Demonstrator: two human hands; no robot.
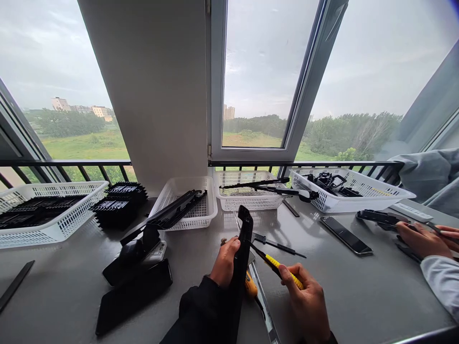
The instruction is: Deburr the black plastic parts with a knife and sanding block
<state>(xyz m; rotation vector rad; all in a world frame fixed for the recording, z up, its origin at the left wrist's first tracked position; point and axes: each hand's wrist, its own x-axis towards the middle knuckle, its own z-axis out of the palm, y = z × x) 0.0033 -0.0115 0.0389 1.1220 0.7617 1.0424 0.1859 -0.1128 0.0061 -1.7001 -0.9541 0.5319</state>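
My left hand [225, 262] grips a long black plastic part [244, 239] held upright over the grey table [71, 277], thumb pressed on its side. My right hand [304, 298] is closed on a yellow-handled tool [278, 266], a knife or small screwdriver; its dark tip touches the black part. An orange-handled tool [250, 288] lies just below the part, beside a metal strip [263, 306].
White baskets hold black parts: far left [53, 229], centre left [201, 210], centre [247, 200], right [358, 198]. Stacked black parts [120, 203], a phone on a stand [138, 248] and another phone [346, 235] lie around. Another person's hands [423, 239] work at the right.
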